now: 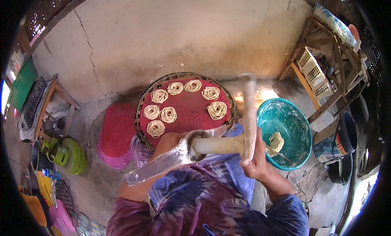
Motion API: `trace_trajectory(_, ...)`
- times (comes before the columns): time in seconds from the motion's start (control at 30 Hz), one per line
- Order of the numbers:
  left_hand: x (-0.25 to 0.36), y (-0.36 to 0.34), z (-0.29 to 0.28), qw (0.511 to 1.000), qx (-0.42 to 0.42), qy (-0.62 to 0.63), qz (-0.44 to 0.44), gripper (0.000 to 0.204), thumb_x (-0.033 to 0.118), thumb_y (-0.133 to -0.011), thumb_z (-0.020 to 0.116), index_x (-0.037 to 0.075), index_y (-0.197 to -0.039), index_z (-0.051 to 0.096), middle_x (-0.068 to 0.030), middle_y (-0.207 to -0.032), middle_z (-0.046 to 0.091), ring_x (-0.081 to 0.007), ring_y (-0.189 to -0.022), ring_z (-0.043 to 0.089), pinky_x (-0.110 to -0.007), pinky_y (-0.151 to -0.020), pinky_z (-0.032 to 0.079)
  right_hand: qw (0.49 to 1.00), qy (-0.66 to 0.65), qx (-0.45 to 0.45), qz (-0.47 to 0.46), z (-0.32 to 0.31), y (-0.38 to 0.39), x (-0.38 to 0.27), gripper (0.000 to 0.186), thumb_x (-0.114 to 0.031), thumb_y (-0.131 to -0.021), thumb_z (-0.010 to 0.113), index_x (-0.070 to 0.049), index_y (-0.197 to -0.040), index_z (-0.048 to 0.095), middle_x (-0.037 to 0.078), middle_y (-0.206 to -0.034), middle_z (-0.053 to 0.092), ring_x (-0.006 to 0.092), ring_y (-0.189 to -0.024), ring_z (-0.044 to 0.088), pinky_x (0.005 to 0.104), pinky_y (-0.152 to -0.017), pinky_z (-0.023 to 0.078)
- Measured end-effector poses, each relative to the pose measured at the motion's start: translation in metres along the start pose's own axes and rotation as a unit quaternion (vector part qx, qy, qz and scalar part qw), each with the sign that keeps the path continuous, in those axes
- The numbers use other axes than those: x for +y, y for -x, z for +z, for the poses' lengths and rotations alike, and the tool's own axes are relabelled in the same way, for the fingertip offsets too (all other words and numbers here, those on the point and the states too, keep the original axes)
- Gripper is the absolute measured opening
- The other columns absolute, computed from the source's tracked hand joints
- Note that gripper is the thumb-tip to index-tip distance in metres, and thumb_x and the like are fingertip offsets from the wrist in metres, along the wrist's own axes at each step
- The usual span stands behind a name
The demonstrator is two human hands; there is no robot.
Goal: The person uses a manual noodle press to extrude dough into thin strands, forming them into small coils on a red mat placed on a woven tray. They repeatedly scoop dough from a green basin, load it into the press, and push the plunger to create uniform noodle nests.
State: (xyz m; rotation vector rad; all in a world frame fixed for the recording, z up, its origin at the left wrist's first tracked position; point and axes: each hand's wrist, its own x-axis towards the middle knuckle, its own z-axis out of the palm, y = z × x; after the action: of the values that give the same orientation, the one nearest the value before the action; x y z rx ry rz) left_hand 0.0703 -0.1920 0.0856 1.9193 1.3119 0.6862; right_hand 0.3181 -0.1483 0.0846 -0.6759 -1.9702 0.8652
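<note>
In front of my body a floury hand press (218, 146) lies across the view, with a pale cylinder, a long flat bar reaching to the lower left, and a crossbar (250, 110) smeared by motion. My right hand (257, 164) is closed round the near end of the crossbar. Behind the bar, my left hand (168, 142) holds the press; its fingers are mostly hidden. Beyond the press stands a round woven tray (140, 110) lined with red cloth (183, 112). Several coiled noodle nests (175, 88) lie around its left, far and right sides.
To the right, a green basin (299, 126) holds a lump of dough (276, 142) and a spoon-like utensil. Buckets (347, 132) and a wooden rack (340, 65) with a white basket (314, 73) stand farther right. At left are a red-pink covered seat (116, 134), a green gas cylinder (73, 156) and a wooden bench (45, 103).
</note>
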Motion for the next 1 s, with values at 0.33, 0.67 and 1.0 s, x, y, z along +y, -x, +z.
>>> trace_trajectory(0.33, -0.022, 0.003, 0.046, 0.962, -0.135, 0.193, 0.139, 0.067, 0.022, -0.079, 0.076, 0.004, -0.135, 0.043, -0.0118, -0.132, 0.050, -0.0236, -0.120, 0.050, -0.037, -0.105, 0.037, 0.956, 0.072, -0.282, 0.032, -0.001, -0.021, -0.021, 0.091, -0.049, -0.078, 0.068, 0.006, -0.138, 0.027, 0.034, -0.102, 0.059, 0.0470, -0.093, 0.063, 0.0463, -0.081, 0.051)
trace_trajectory(0.67, 0.000, 0.008, -0.050, 0.902, 0.066, 0.413, 0.102, 0.074, 0.050, -0.087, 0.060, 0.003, -0.139, 0.036, -0.0196, -0.129, 0.052, -0.0308, -0.119, 0.052, -0.041, -0.103, 0.042, 0.652, -0.450, -0.466, 0.394, -0.025, 0.000, 0.038, 0.117, -0.084, -0.073, 0.041, 0.008, -0.143, 0.026, 0.027, -0.134, 0.046, 0.0322, -0.116, 0.055, 0.0442, -0.099, 0.043)
trace_trajectory(1.0, -0.106, -0.058, -0.115, 0.520, 0.150, 0.799, 0.263, 0.065, 0.056, -0.094, 0.036, -0.004, -0.111, 0.055, -0.0212, -0.106, 0.061, -0.0365, -0.099, 0.060, -0.049, -0.101, 0.042, 0.716, -0.282, -0.460, 0.443, 0.013, -0.106, 0.027, 0.104, -0.084, -0.080, 0.023, 0.002, -0.135, 0.037, 0.023, -0.098, 0.063, 0.0288, -0.082, 0.066, 0.0374, -0.070, 0.053)
